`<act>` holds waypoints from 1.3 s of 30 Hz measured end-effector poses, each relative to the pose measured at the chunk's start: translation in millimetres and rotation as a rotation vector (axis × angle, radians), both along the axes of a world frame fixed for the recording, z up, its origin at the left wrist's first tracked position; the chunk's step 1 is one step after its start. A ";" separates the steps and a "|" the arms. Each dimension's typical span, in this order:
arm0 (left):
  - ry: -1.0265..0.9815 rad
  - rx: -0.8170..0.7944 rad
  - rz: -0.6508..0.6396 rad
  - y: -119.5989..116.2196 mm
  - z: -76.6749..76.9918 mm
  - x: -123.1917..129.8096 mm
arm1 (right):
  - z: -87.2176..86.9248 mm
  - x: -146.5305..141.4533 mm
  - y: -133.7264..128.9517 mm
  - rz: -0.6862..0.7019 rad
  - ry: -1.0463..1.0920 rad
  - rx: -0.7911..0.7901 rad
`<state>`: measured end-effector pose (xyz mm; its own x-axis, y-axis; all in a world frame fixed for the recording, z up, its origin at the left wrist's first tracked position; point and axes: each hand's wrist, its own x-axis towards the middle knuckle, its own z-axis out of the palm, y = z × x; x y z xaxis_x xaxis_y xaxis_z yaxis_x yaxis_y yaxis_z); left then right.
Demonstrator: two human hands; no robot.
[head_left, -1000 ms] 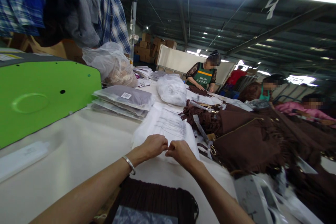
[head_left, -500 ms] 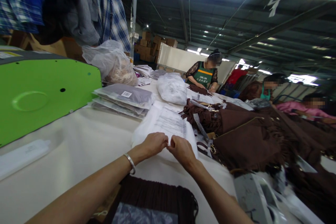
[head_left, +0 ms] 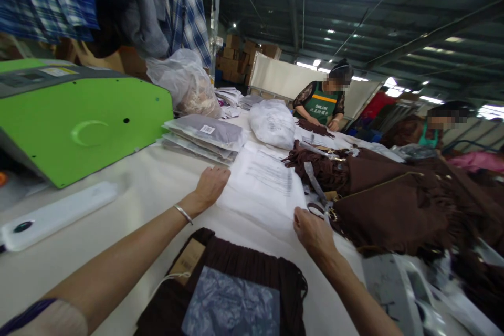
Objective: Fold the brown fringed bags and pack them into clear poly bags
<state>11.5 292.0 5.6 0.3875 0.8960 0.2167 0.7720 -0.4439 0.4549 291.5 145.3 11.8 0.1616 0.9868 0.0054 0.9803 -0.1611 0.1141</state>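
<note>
My left hand (head_left: 212,185) is closed at the left near corner of a white translucent plastic bag (head_left: 260,189) with printed lines, which lies flat on top of a stack. At its right near corner my right hand (head_left: 314,230) is also closed, with the fingertips curled out of sight. The bag's edge stretches between both hands. Nearer to me lies a folded dark brown fringed item (head_left: 252,257). On it rest a clear plastic packet (head_left: 234,302) and a brown cardboard tag (head_left: 189,261) with a white string.
A green machine (head_left: 90,131) stands at left, with a white elongated device (head_left: 59,215) before it. Packed grey garments (head_left: 207,131) and a bulging plastic bundle (head_left: 272,123) lie beyond. Brown fringed bags (head_left: 394,199) are heaped at right, near a tape dispenser (head_left: 394,289). Co-workers stand behind.
My hands have moved apart from their meeting point over the bag, one to each near corner. The view has shifted, showing more of the folded brown item and its tag.
</note>
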 end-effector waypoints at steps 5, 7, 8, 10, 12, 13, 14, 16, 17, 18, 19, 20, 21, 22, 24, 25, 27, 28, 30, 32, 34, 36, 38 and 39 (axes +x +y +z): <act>-0.300 -0.264 0.196 -4.7 -20.5 -40.2 | -31.6 25.9 -33.5 -0.243 0.408 0.226; -0.483 -0.367 0.177 -7.9 -26.5 -38.4 | -44.6 23.3 -37.8 -0.383 0.754 0.371; -0.582 -0.404 0.151 -9.4 -27.7 -35.6 | -49.0 20.3 -38.0 -0.458 0.958 0.433; -0.763 -0.442 0.087 -11.9 -26.9 -30.0 | -52.2 14.4 -35.7 -0.561 1.407 0.532; -0.893 -0.451 0.032 -14.6 -24.0 -27.6 | -49.4 11.5 -32.3 -0.574 1.742 0.593; -0.937 -0.452 0.011 -16.3 -22.8 -27.9 | -46.9 11.4 -31.1 -0.571 1.843 0.594; -0.967 -0.452 -0.010 -18.2 -22.2 -29.1 | -44.5 11.9 -30.7 -0.571 1.902 0.578; -0.981 -0.451 -0.047 -23.1 -23.4 -33.1 | -41.7 12.7 -32.5 -0.568 1.946 0.524; -0.964 -0.450 -0.064 -25.9 -25.1 -35.5 | -41.8 12.5 -34.6 -0.560 1.952 0.493; -0.929 -0.450 -0.080 -28.9 -27.4 -38.0 | -42.7 11.7 -37.4 -0.552 1.934 0.460; -0.883 -0.450 -0.095 -31.8 -29.8 -40.6 | -44.4 10.5 -40.7 -0.544 1.882 0.435; -0.832 -0.451 -0.109 -34.5 -32.2 -43.4 | -46.3 9.3 -44.3 -0.536 1.799 0.412; -0.781 -0.450 -0.123 -37.2 -34.3 -46.3 | -48.3 8.3 -48.2 -0.521 1.694 0.398; -0.735 -0.448 -0.136 -39.6 -35.9 -49.5 | -50.0 8.0 -52.2 -0.495 1.582 0.387; -0.670 -0.431 -0.150 -43.9 -37.7 -56.4 | -52.6 10.0 -60.6 -0.422 1.397 0.365; -0.648 -0.413 -0.152 -46.0 -37.9 -59.8 | -53.7 12.1 -64.8 -0.391 1.343 0.350; -0.619 -0.411 -0.118 -50.2 -37.1 -65.4 | -56.0 16.7 -72.7 -0.368 1.313 0.288; -0.630 -0.449 -0.071 -52.4 -36.1 -67.1 | -57.4 18.4 -76.1 -0.384 1.312 0.255; -0.727 -0.611 0.040 -56.7 -33.0 -67.3 | -60.0 19.2 -80.4 -0.447 1.325 0.220; -0.904 -0.798 0.132 -59.6 -29.1 -64.0 | -60.9 16.6 -80.5 -0.508 1.419 0.247; -1.047 -0.901 0.155 -60.4 -26.2 -59.4 | -59.1 12.2 -77.0 -0.565 1.589 0.330; -1.061 -0.880 0.142 -59.6 -26.2 -56.0 | -55.1 7.8 -72.0 -0.611 1.751 0.422; -0.909 -0.745 0.097 -59.4 -29.4 -55.3 | -51.0 5.0 -68.0 -0.637 1.821 0.422; -0.785 -0.642 0.080 -60.1 -31.7 -56.1 | -49.5 4.4 -66.9 -0.631 1.805 0.385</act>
